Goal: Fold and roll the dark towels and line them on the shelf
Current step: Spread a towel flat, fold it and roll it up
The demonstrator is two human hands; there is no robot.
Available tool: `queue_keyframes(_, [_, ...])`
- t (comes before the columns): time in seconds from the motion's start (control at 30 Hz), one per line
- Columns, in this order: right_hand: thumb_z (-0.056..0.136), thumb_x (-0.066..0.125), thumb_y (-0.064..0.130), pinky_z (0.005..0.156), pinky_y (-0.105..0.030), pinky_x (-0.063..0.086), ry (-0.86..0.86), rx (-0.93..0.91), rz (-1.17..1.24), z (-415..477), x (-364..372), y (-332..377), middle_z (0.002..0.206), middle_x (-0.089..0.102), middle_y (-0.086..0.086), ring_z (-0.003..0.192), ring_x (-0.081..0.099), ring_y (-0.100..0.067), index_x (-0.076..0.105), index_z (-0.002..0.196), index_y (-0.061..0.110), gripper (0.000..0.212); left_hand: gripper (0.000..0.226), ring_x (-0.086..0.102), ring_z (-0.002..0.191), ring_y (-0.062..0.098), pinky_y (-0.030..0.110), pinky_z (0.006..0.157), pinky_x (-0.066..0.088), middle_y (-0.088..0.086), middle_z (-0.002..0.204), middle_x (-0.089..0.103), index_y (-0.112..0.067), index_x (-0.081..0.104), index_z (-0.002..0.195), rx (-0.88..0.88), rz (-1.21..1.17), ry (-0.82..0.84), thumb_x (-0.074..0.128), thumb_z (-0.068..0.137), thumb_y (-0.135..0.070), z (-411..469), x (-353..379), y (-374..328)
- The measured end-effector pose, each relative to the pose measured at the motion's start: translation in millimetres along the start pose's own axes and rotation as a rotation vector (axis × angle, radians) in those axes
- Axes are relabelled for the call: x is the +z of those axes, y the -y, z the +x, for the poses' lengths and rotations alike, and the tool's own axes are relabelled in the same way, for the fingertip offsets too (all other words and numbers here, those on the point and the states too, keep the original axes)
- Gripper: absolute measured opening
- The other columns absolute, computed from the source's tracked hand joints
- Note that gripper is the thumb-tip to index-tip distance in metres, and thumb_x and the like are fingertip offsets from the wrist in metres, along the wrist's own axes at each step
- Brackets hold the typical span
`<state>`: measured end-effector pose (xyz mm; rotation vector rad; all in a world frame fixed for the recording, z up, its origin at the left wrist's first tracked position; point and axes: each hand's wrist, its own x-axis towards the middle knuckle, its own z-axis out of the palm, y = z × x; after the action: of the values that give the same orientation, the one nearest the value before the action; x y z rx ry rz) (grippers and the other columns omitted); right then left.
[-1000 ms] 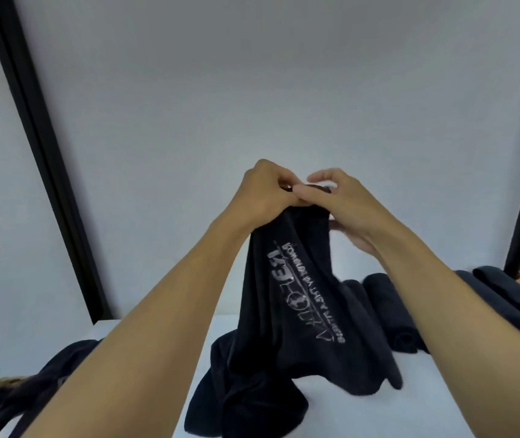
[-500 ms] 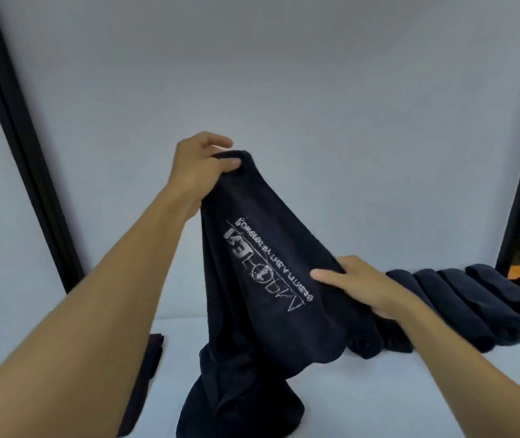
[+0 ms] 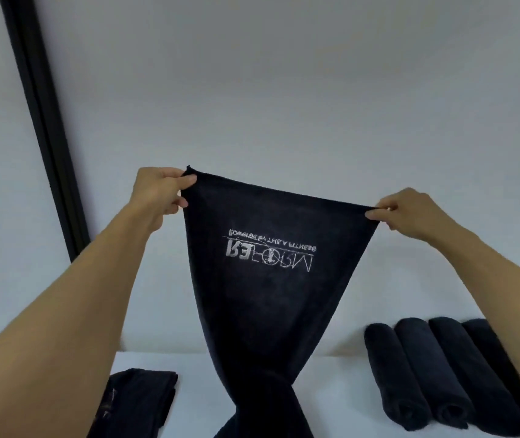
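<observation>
Four rolls point(image 3: 435, 377) already line the shelf point(image 3: 331, 403) at lower right; a pile point(image 3: 132, 403) waits lower left. Left hand point(image 3: 160, 194) and right hand point(image 3: 407, 213) pinch the towel point(image 3: 268, 295) mid-frame by its top corners, unfolded, lower end twisted

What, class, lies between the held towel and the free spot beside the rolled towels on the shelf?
Nothing visible. Bare shelf separates the held towel from the leftmost rolled towel; the flat towel lies on the other side, at left.

A plain pale wall point(image 3: 284, 90) (evenly lit) rises behind a white shelf point(image 3: 201, 390), a black post point(image 3: 46, 121) at left.
</observation>
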<state>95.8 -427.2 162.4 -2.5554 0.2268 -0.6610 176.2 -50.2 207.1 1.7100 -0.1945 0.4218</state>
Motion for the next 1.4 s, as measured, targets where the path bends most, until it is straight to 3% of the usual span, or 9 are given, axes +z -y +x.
queue_keyframes(0.1, [0.094, 0.06, 0.02, 0.047, -0.023, 0.044, -0.146, 0.01, 0.464, 41, -28, 38, 0.073, 0.069, -0.011, 0.053, 0.062, -0.018, 0.068, 0.099, 0.007, 0.016, 0.022, 0.073, 0.073, 0.027, 0.03, 0.065, 0.061, 0.01, 0.103, 0.06, -0.006, 0.052, 0.113, 0.038, -0.271, -0.044, 0.062, 0.093, -0.003, 26, 2, -34])
queue_keyframes(0.2, [0.097, 0.056, 0.016, 0.051, -0.025, 0.056, -0.209, -0.047, 0.834, 70, -64, 77, 0.09, 0.071, -0.013, 0.066, 0.073, -0.022, 0.06, 0.116, 0.007, 0.022, 0.038, 0.072, 0.085, 0.033, 0.04, 0.076, 0.061, 0.016, 0.113, 0.057, 0.001, 0.045, 0.131, 0.153, -0.389, -0.099, 0.058, 0.095, -0.002, 48, -1, -74])
queue_keyframes(0.37, [0.097, 0.056, 0.015, 0.066, -0.03, 0.06, -0.34, -0.196, 1.001, 89, -112, 120, 0.101, 0.07, -0.011, 0.082, 0.074, -0.025, 0.064, 0.106, 0.013, 0.012, 0.033, 0.071, 0.089, 0.029, 0.039, 0.079, 0.061, 0.019, 0.117, 0.06, 0.003, 0.049, 0.129, 0.266, -0.474, -0.139, 0.055, 0.097, -0.004, 56, -10, -128])
queue_keyframes(0.47, [0.097, 0.056, 0.015, 0.071, -0.032, 0.061, -0.372, -0.244, 1.056, 78, -132, 132, 0.101, 0.07, -0.009, 0.087, 0.073, -0.023, 0.064, 0.101, 0.017, 0.009, 0.02, 0.07, 0.09, 0.028, 0.04, 0.083, 0.059, 0.013, 0.108, 0.061, -0.002, 0.051, 0.117, 0.319, -0.537, -0.118, 0.053, 0.098, -0.004, 45, -17, -148])
queue_keyframes(0.67, [0.094, 0.057, 0.018, 0.07, -0.032, 0.06, -0.413, -0.247, 0.983, -5, -143, 136, 0.095, 0.072, -0.005, 0.085, 0.074, -0.019, 0.064, 0.096, 0.018, 0.008, 0.01, 0.073, 0.086, 0.023, 0.035, 0.078, 0.061, 0.012, 0.116, 0.063, -0.011, 0.054, 0.108, 0.278, -0.581, -0.058, 0.053, 0.098, -0.01, -8, -41, -145])
queue_keyframes(0.83, [0.091, 0.059, 0.023, 0.069, -0.031, 0.058, -0.427, -0.251, 0.916, -108, -144, 131, 0.085, 0.069, -0.003, 0.08, 0.072, -0.019, 0.064, 0.09, 0.019, 0.007, 0.007, 0.067, 0.082, 0.02, 0.027, 0.071, 0.058, 0.006, 0.109, 0.066, -0.014, 0.061, 0.1, 0.307, -0.547, -0.081, 0.059, 0.094, -0.015, -90, -72, -132])
queue_keyframes(1.1, [0.091, 0.061, 0.024, 0.053, -0.023, 0.05, -0.374, -0.093, 0.906, -239, -129, 125, 0.067, 0.062, 0.003, 0.057, 0.062, -0.013, 0.062, 0.08, 0.023, 0.011, 0.01, 0.048, 0.054, 0.004, 0.02, 0.052, 0.037, -0.011, 0.072, 0.065, -0.02, 0.069, 0.083, 0.326, -0.342, -0.06, 0.063, 0.09, -0.016, -201, -113, -98])
queue_keyframes(1.23, [0.09, 0.066, 0.023, 0.047, -0.02, 0.048, -0.244, 0.072, 0.759, -280, -100, 98, 0.064, 0.055, 0.001, 0.049, 0.053, -0.009, 0.062, 0.076, 0.021, 0.015, 0.019, 0.049, 0.053, 0.003, 0.017, 0.056, 0.041, -0.012, 0.061, 0.06, -0.021, 0.066, 0.073, 0.169, -0.23, -0.028, 0.063, 0.09, -0.014, -238, -117, -43])
queue_keyframes(1.4, [0.092, 0.065, 0.022, 0.044, -0.021, 0.039, 0.112, 0.306, 0.482, -318, -25, 46, 0.069, 0.052, -0.003, 0.055, 0.048, -0.011, 0.064, 0.08, 0.01, 0.017, 0.017, 0.058, 0.071, 0.02, 0.035, 0.069, 0.049, 0.003, 0.072, 0.065, -0.013, 0.063, 0.071, -0.23, -0.13, 0.051, 0.066, 0.088, -0.012, -268, -101, 82])
